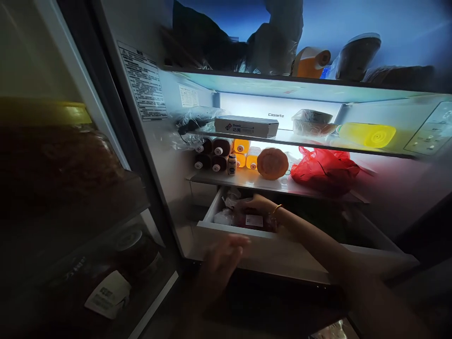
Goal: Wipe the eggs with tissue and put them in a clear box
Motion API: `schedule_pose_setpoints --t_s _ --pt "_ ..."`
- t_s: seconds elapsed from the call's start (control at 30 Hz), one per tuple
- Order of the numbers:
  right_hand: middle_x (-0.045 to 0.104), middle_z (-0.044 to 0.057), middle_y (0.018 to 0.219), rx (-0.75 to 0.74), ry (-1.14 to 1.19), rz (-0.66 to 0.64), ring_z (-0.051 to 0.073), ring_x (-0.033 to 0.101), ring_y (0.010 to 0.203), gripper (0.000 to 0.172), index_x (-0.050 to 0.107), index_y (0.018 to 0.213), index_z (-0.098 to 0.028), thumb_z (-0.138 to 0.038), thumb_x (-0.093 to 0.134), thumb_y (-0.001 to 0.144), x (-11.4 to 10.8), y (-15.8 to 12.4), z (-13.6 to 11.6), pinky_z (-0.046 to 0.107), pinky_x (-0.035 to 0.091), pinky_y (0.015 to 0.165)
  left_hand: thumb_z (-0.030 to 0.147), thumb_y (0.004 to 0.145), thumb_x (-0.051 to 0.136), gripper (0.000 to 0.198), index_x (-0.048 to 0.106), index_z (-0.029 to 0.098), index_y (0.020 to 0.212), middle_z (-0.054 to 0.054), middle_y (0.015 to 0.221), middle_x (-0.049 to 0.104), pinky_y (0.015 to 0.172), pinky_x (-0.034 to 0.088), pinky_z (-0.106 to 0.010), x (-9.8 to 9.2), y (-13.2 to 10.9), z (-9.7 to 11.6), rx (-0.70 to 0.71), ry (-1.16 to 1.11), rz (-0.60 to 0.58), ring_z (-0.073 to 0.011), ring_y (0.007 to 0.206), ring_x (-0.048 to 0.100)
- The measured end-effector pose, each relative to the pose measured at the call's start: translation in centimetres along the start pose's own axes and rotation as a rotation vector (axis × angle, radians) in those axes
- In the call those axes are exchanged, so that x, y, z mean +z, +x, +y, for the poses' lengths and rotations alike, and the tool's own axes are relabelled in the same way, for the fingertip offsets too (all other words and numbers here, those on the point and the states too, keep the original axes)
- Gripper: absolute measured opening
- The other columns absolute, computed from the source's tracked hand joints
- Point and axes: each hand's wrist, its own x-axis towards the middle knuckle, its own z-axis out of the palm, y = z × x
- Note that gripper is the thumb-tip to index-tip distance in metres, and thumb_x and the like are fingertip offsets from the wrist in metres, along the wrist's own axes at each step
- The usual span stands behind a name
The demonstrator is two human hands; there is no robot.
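I face an open fridge with a pulled-out white drawer (268,252). My right hand (256,205), with a gold bangle on the wrist, reaches into the drawer among wrapped packets (254,220); its fingers curl down over them, and whether they hold anything is hidden. My left hand (222,261) hovers in front of the drawer's front edge, dark and blurred, fingers loosely spread and holding nothing.
Above the drawer, a shelf carries stacked bottles (221,155), a round orange fruit (272,163) and a red plastic bag (323,169). Higher up sit a flat box (246,126), a covered bowl (312,122) and a yellow container (367,134). The open door (70,212) at left holds jars.
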Motion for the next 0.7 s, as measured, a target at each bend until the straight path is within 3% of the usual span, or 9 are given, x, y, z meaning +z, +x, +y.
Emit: schedule_pose_setpoints --t_s 0.07,0.17,0.33,0.5,0.63,0.7 --pt "0.059 0.0 0.057 -0.021 -0.104 -0.083 0.015 0.055 0.061 0.041 0.071 0.078 -0.013 -0.053 0.066 0.08 1.0 1.6 -0.3 0.026 0.044 0.056 0.04 0.094 0.046 0.03 0.067 0.023 0.107 -0.006 0.114 0.069 0.098 0.047 -0.036 -1.7 3.2 -0.4 0.076 0.172 0.059 -0.0222 0.11 0.062" --pt "0.06 -0.001 0.059 -0.007 -0.231 -0.095 0.015 0.057 0.065 0.033 0.069 0.073 -0.013 -0.045 0.068 0.082 2.1 3.8 -0.6 0.026 0.046 0.061 0.033 0.092 0.047 0.03 0.068 0.018 0.108 -0.009 0.118 0.068 0.103 0.045 -0.04 -3.7 8.0 -1.7 0.13 0.444 0.107 -0.0244 0.115 0.06" --pt "0.064 -0.001 0.076 -0.032 -0.339 -0.111 0.011 0.059 0.068 0.028 0.063 0.079 -0.014 -0.039 0.059 0.091 2.0 4.5 -0.3 0.027 0.051 0.068 0.027 0.087 0.052 0.038 0.063 0.014 0.121 -0.012 0.13 0.063 0.107 0.041 -0.037 -5.6 13.7 -2.8 0.052 0.756 -0.126 -0.0264 0.124 0.055" --pt "0.061 0.0 0.066 -0.128 -0.327 0.008 0.012 0.054 0.065 0.024 0.062 0.066 -0.014 -0.031 0.065 0.083 0.3 1.9 0.7 0.024 0.037 0.06 0.027 0.077 0.064 0.057 0.053 0.011 0.131 -0.015 0.139 0.054 0.104 0.042 -0.032 -4.7 18.1 -3.2 -0.093 0.841 -0.381 -0.0278 0.129 0.051" --pt "0.062 0.002 0.072 -0.207 -0.278 0.081 0.013 0.051 0.067 0.023 0.062 0.072 -0.013 -0.035 0.064 0.078 -0.3 0.6 1.5 0.023 0.032 0.057 0.025 0.054 0.08 0.068 0.06 0.009 0.116 -0.015 0.118 0.067 0.081 0.052 -0.029 -3.3 21.2 -4.6 -0.163 0.816 -0.487 -0.0301 0.106 0.064" --pt "0.063 0.002 0.075 -0.233 -0.243 0.102 0.013 0.05 0.068 0.024 0.062 0.079 -0.013 -0.038 0.062 0.077 -0.3 0.4 1.8 0.022 0.033 0.057 0.025 0.055 0.078 0.053 0.065 0.009 0.104 -0.011 0.101 0.072 0.07 0.052 -0.027 -2.6 21.9 -5.2 -0.178 0.788 -0.515 -0.027 0.09 0.068"
